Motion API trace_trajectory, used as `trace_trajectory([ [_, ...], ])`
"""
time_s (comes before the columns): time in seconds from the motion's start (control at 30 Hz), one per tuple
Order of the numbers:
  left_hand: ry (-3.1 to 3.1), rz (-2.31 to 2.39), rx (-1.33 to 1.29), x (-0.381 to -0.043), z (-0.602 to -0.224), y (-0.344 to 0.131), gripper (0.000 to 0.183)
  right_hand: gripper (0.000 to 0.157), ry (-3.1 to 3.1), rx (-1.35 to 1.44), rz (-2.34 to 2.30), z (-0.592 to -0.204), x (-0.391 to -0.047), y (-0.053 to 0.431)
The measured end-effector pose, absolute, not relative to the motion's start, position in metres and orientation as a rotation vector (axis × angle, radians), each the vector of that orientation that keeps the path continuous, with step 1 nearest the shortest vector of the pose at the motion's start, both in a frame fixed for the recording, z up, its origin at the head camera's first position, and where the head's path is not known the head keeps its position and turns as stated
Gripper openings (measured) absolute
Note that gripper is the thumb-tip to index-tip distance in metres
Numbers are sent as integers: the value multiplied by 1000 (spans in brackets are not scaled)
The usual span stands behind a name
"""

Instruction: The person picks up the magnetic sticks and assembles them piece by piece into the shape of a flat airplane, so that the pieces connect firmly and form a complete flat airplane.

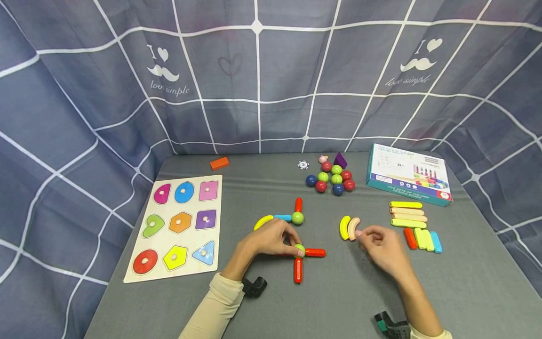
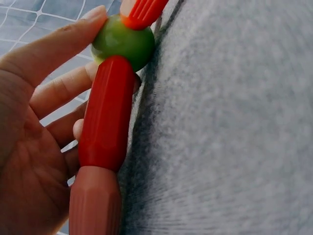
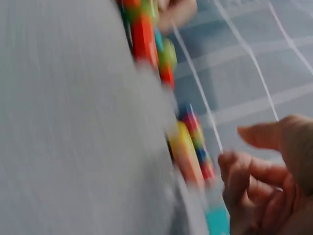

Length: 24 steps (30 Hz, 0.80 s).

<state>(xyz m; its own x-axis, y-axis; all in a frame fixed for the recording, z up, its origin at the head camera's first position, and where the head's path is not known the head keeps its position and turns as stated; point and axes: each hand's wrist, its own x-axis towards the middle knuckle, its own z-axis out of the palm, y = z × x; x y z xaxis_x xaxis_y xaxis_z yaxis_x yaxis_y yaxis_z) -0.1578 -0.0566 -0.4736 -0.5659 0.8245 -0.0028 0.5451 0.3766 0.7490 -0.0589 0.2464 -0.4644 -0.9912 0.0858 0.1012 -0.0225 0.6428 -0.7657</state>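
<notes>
My left hand point(image 1: 275, 238) pinches a green ball point(image 1: 300, 249) between thumb and fingers. One red stick point(image 1: 315, 253) points right from that ball, another red stick point(image 1: 298, 271) points toward me. In the left wrist view, a red stick point(image 2: 107, 115) joins the ball and a pinkish stick point(image 2: 95, 200) follows it. Beyond the hand, a second green ball point(image 1: 298, 218) touches a red stick point(image 1: 298, 204) and a blue stick point(image 1: 282, 218), with a yellow curved piece point(image 1: 262, 221) at its left. My right hand point(image 1: 383, 249), holding nothing, has its fingertips beside a peach curved piece point(image 1: 353, 229); a yellow curved piece point(image 1: 345, 228) lies alongside.
Several loose balls point(image 1: 321, 186) lie at the back. Right of them stands a box point(image 1: 408, 174), with yellow and peach sticks point(image 1: 408, 215) and short coloured sticks point(image 1: 423, 239) before it. A shape puzzle board point(image 1: 169, 249) lies left; an orange block point(image 1: 219, 163) sits behind it.
</notes>
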Motion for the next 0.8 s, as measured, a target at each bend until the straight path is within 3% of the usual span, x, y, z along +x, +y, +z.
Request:
trace_trajectory([
  [0.1,2296,1074,1176,-159,-473,-58,20,21,-2705,-262,774,-459,-56,281],
  [0.2,2428,1147,1174,-162,-472,-59,17,27,-2719,-461,552,-455,-50,306],
  [0.33,2718,1202,1137,-166,-472,-61,12,38,-2778,-634,519,-455,-45,326],
  [0.43,2887,1170,1059,-168,-474,-62,19,44,-2827,-699,531,-458,-43,332],
  [0.6,2977,1060,954,-169,-478,-63,30,44,-2904,-728,539,-460,-45,335],
  [0.8,2963,969,918,-171,-484,-61,26,42,-2948,-750,553,-461,-47,333],
])
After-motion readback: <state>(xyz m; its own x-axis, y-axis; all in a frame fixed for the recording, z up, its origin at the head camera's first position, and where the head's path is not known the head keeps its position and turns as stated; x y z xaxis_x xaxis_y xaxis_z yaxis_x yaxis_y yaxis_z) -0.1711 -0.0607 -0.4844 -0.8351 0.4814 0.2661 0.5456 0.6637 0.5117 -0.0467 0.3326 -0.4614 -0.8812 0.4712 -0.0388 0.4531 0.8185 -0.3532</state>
